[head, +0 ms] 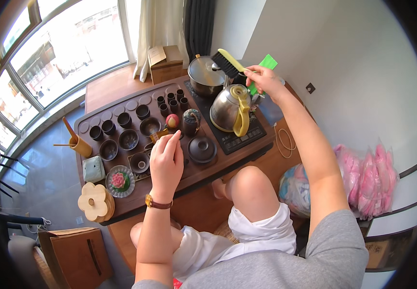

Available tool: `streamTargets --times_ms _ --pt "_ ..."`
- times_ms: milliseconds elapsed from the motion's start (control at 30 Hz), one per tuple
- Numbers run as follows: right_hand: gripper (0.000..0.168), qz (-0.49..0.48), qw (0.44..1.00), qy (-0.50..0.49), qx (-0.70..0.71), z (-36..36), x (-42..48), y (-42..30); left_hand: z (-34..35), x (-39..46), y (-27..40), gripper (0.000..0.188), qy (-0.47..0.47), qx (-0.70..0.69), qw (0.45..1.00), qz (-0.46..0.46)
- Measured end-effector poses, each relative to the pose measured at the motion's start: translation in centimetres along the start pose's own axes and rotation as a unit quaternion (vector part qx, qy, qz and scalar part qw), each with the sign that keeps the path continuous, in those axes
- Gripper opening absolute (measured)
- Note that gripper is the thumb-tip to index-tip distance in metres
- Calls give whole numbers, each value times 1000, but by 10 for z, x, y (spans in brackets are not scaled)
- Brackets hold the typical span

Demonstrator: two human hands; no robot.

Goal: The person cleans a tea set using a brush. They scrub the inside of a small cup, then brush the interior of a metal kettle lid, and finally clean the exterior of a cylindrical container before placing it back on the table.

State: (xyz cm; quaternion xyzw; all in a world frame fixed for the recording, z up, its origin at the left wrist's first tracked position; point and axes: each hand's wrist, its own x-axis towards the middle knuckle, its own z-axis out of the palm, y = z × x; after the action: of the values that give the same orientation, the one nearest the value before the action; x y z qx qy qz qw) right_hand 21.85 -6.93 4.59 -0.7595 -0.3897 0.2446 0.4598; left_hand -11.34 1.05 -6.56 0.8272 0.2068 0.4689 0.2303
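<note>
My right hand grips a brush with a pale yellow handle and black bristles, held up over the back of the tea table. Just below it a steel kettle with a yellow handle stands on a black induction hob; a lidded pot is behind. A bright green object shows beside the hand. My left hand hovers or rests near the table's middle, fingers together; whether it holds anything is unclear. Near it are a dark lidded bowl, a dark jar and a red-and-cream ball-like ornament.
Several dark cups and bowls stand on the wooden tea tray. At its left are a bamboo holder, a flower ornament and flower-shaped wooden coasters. A cardboard box and plastic-wrapped pink items flank the person.
</note>
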Motion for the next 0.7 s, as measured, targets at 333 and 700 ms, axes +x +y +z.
streamTargets --times_ms 333,700 --pt "34 -31 999 25 32 5 13 -5 1 3 -11 22 11 30 999 -13" --pt "33 -116 981 155 20 4 -22 7 7 4 -8 23 1 31 999 -16"
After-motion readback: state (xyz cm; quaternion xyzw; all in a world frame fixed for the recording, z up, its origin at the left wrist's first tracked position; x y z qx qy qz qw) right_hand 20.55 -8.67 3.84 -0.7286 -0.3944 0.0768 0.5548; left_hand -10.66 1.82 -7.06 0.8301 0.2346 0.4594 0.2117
